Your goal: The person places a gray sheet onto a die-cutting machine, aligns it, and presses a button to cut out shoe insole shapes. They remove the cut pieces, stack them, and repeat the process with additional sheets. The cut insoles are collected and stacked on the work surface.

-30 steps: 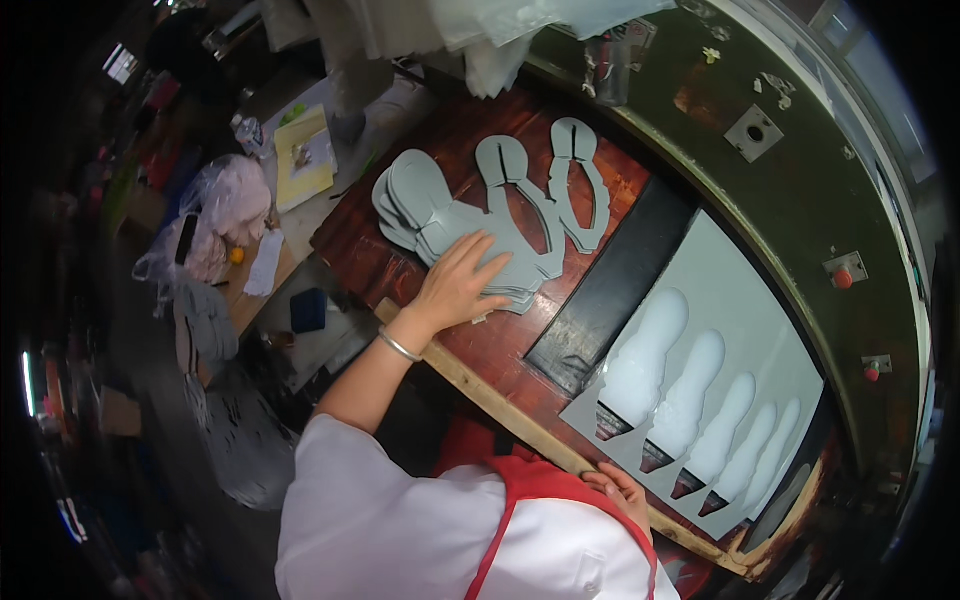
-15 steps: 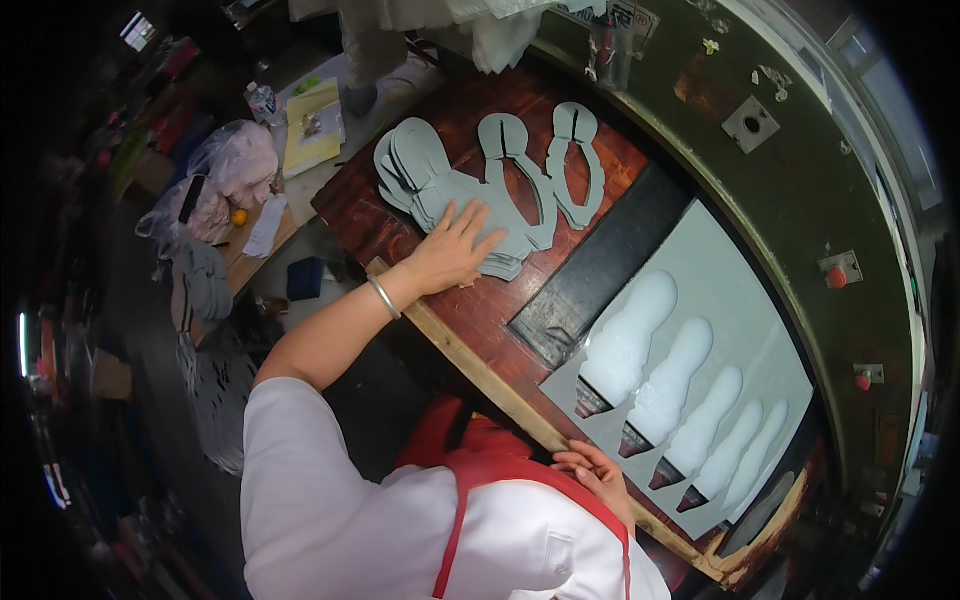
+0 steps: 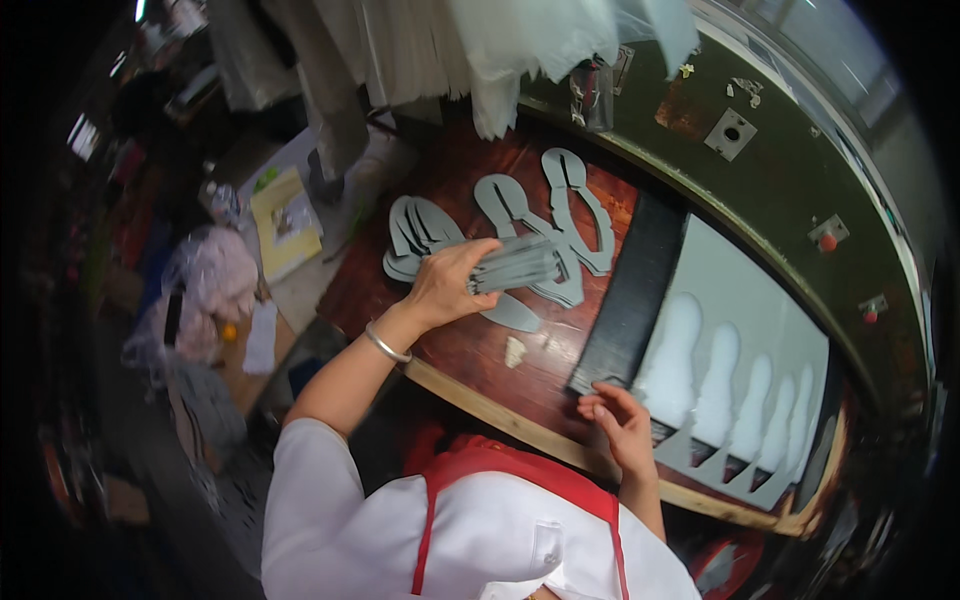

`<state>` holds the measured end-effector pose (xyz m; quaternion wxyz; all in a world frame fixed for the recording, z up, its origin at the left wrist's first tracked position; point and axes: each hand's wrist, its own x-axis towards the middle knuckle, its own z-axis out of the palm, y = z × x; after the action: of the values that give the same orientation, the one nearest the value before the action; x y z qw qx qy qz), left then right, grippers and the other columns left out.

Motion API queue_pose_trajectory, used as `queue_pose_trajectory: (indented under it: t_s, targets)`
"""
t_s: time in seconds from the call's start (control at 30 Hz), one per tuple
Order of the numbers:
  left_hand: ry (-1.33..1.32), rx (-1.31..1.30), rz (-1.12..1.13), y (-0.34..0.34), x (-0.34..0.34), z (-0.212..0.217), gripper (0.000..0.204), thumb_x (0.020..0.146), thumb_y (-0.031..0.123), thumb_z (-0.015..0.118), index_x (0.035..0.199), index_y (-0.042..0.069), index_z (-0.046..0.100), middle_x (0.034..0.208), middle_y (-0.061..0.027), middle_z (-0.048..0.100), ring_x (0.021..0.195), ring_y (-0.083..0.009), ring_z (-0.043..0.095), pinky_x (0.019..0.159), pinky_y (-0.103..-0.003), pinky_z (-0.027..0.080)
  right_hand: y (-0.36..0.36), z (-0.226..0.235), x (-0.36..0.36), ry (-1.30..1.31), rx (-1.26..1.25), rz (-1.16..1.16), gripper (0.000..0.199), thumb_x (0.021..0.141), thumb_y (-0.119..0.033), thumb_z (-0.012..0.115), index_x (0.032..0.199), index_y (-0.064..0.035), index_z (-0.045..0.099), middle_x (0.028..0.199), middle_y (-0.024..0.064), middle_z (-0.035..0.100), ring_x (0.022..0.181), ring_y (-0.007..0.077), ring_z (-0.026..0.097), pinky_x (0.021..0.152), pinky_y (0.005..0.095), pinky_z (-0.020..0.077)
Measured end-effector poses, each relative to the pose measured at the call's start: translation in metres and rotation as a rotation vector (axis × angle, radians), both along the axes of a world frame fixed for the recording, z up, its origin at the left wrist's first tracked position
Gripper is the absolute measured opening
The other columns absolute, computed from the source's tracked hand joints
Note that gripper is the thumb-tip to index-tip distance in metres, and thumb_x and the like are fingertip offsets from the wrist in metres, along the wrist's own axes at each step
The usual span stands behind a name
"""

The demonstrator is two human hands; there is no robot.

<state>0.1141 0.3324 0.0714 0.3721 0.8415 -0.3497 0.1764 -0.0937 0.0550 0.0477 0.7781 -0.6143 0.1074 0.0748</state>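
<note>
My left hand (image 3: 445,283) grips a thick stack of grey cut-out sheet pieces (image 3: 517,264), raised over the wooden table and tilted so its layered edges show. Behind and beside that hand lie more grey sole-shaped pieces (image 3: 415,228), fanned in a loose pile. Two grey cut-outs with slotted round ends, one a looped frame (image 3: 565,170), rest farther along the table. My right hand (image 3: 622,425) is open by the near end of a black strip (image 3: 640,285), fingers loosely bent and apart, holding nothing.
A grey sheet (image 3: 745,265) with several sole-shaped openings showing white covers the table's right part. Behind stands a green machine body (image 3: 690,135) with red buttons. Plastic bags (image 3: 500,60) hang above. A pale scrap (image 3: 515,351) lies on the reddish tabletop (image 3: 470,365).
My left hand, earlier flat on the grey pieces, has taken a stack and lifted it. My right hand has come up from the table edge toward the black strip. The view has shifted.
</note>
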Motion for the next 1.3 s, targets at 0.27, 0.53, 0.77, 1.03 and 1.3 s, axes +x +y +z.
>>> queue_pose_trajectory:
  t_s: [0.27, 0.53, 0.77, 1.03, 1.3]
  targets:
    - [0.498, -0.709, -0.244, 0.111, 0.033, 0.082, 0.052, 0.08, 0.003, 0.06, 0.128, -0.004, 0.043, 0.114, -0.0091, 0.057, 0.104, -0.0137, 0.055, 0.091, -0.028, 0.044, 0.169, 0.064, 0.175, -0.677, -0.478, -0.101, 0.092, 0.074, -0.016, 0.078, 0.147, -0.0035, 0.024, 0.137, 0.0156, 0.043, 0.128, 0.0222, 0.04, 0.105, 0.0363, 0.0352]
    - [0.452, -0.819, -0.451, 0.112, 0.022, 0.073, 0.092, 0.079, 0.026, 0.073, 0.146, -0.003, 0.016, 0.134, -0.0121, 0.041, 0.124, -0.0208, 0.041, 0.104, -0.033, 0.032, 0.222, 0.091, 0.183, -0.741, -0.312, -0.131, 0.077, 0.07, -0.014, 0.082, 0.13, 0.0031, 0.037, 0.114, 0.0127, 0.059, 0.103, 0.0195, 0.058, 0.09, 0.0317, 0.046]
    - [0.532, -0.884, -0.373, 0.081, -0.009, 0.008, 0.119, 0.069, 0.039, 0.084, 0.147, 0.003, 0.002, 0.142, -0.0173, 0.032, 0.131, -0.0268, 0.037, 0.108, -0.04, 0.031, 0.204, 0.059, 0.173, -0.738, -0.438, -0.048, 0.096, 0.064, -0.022, 0.085, 0.138, 0.0009, 0.029, 0.127, 0.0182, 0.049, 0.117, 0.027, 0.05, 0.1, 0.0377, 0.0389]
    - [0.432, -0.915, -0.351, 0.056, -0.017, -0.02, 0.109, 0.072, 0.054, 0.075, 0.146, 0.002, 0.013, 0.142, -0.0201, 0.033, 0.128, -0.0298, 0.04, 0.107, -0.042, 0.032, 0.195, 0.029, 0.166, -0.577, -0.062, -0.178, 0.13, 0.053, -0.039, 0.092, 0.147, -0.0014, 0.012, 0.136, 0.0183, 0.041, 0.125, 0.0277, 0.046, 0.104, 0.0388, 0.0378]
    - [0.389, -0.861, -0.248, 0.051, -0.018, -0.011, 0.106, 0.073, 0.052, 0.076, 0.143, -0.003, 0.02, 0.138, -0.0199, 0.038, 0.125, -0.029, 0.044, 0.104, -0.04, 0.035, 0.194, 0.032, 0.156, -0.608, -0.146, -0.215, 0.125, 0.06, -0.049, 0.086, 0.145, 0.0075, 0.013, 0.137, 0.0211, 0.041, 0.123, 0.0291, 0.047, 0.103, 0.0386, 0.0371]
